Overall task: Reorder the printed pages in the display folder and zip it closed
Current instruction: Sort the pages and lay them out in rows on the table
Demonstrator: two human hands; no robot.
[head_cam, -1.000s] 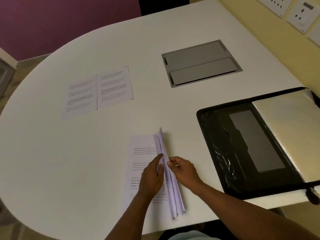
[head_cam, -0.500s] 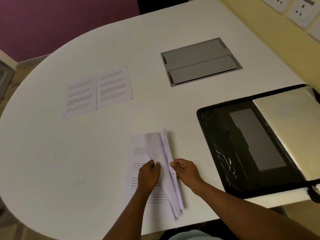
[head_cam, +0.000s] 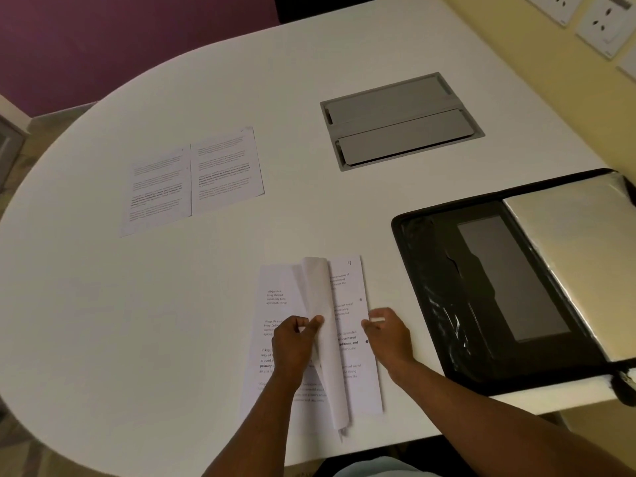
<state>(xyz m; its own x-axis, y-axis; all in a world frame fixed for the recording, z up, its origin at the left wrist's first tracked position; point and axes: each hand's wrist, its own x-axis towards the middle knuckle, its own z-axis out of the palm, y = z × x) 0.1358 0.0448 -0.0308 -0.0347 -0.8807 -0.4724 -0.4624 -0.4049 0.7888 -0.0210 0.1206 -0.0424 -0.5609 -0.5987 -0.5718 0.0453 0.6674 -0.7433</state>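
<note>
White rounded table (head_cam: 103, 304), purple wall behind. Two printed sheets (head_cam: 192, 180) lie side by side toward the far left edge. At the near edge, a stack of printed pages (head_cam: 358, 356); left hand (head_cam: 296, 342) pinches a curled sheet (head_cam: 320, 304) between thumb and fingers, right hand (head_cam: 389, 333) pinches the stack's right edge. Grey hatch (head_cam: 401, 120) set in the surface near the far right edge. Open black display folder (head_cam: 509, 280) lies at the right edge, unzipped.

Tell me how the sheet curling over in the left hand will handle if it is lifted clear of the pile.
The curled sheet already bows under its own weight, so it is probably floppy and will likely droop from the left hand. It looks thin, so likely light and easily creased. On the smooth white table the pages beneath may slide unless the right hand steadies them.
</note>
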